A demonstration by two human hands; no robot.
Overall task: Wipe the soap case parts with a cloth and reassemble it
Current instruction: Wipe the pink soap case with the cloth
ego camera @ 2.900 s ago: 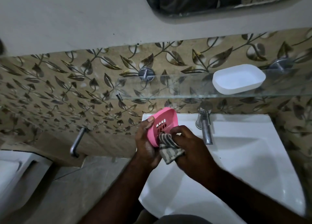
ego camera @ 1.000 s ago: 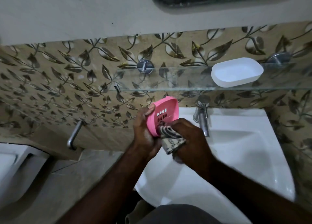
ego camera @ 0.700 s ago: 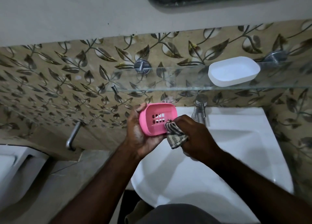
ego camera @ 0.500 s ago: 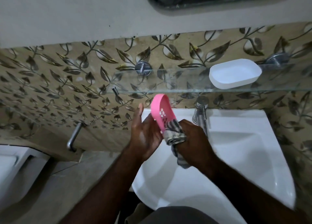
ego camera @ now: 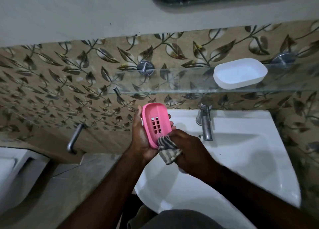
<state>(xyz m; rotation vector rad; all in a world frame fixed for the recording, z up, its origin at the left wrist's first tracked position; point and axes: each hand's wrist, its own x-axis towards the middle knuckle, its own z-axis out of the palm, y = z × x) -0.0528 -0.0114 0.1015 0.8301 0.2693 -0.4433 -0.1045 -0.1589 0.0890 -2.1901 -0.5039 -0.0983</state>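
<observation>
Left hand (ego camera: 140, 139) fingers wrap the pink tray (ego camera: 156, 125) over the sink (ego camera: 241, 159); right hand (ego camera: 188, 147) fingers pinch the cloth (ego camera: 168, 151) at its lower edge. White base (ego camera: 240, 73) on shelf (ego camera: 172, 83), apart. Mid-wipe; reassembly not yet done.

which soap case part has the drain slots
The pink part, gripped in the left hand and touched by the cloth in the right hand, has a grid of slots; the white part on the glass shelf shows none.
</observation>
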